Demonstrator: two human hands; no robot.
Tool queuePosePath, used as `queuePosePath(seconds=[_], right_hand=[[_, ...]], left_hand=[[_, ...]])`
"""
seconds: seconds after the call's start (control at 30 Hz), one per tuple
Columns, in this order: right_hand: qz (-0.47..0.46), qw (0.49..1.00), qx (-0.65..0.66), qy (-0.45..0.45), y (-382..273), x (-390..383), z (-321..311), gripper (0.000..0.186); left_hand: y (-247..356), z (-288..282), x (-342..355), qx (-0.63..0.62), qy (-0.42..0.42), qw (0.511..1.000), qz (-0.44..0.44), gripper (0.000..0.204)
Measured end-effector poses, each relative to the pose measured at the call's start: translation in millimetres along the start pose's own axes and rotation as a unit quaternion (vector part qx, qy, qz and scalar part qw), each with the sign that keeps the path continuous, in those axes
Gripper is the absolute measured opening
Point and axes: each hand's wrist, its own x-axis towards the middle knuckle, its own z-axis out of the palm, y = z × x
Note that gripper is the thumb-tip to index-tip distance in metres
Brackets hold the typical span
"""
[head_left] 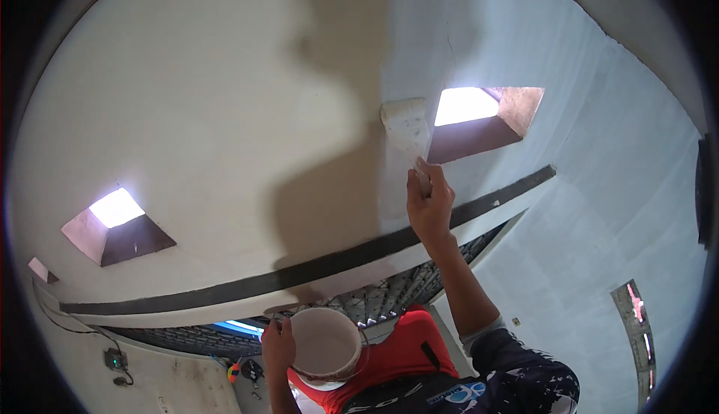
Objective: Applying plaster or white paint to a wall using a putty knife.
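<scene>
My right hand (432, 198) is raised and closed round the handle of a wide flat paintbrush (405, 123). Its broad whitish head lies against the wall (210, 114), just left of a window opening (479, 118). Down by my lap, my left hand (278, 346) grips the left rim of a round white paint bucket (327, 339) with a wire handle. The bucket's mouth faces up, and its inside is coated pale. Left of the brush the wall is cream; on the right it is streaked bluish white.
A dark ledge (314, 268) crosses the wall below the brush. Beneath it runs dark metal grillework (382, 298). Another recessed opening (120, 227) sits at the left, above a socket with a hanging cable (115, 359). A slotted opening (636, 335) is at the far right.
</scene>
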Motion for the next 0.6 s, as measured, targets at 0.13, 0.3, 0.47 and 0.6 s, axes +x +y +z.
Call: queuePosePath(seconds=[0.13,0.3,0.47,0.6], right_hand=[[0.085,0.995,0.009,-0.056,-9.2,-9.0,-6.4,0.018],[0.100,0.991,-0.009,-0.084,-7.4,-28.4,-13.8,0.017],[0.106,0.988,-0.018,-0.110,0.9,-54.1,-23.7,0.016],[0.156,0.977,-0.017,-0.143,2.0,-74.6,-35.8,0.016]], left_hand=[[-1.8,-0.5,-1.4,-0.004,-0.008,1.000,-0.014,0.045],[-2.7,2.2,2.7,-0.010,-0.004,1.000,-0.003,0.046],[1.6,1.7,3.1,-0.010,-0.017,1.000,-0.008,0.047],[0.0,3.0,2.7,-0.010,-0.014,1.000,-0.013,0.048]])
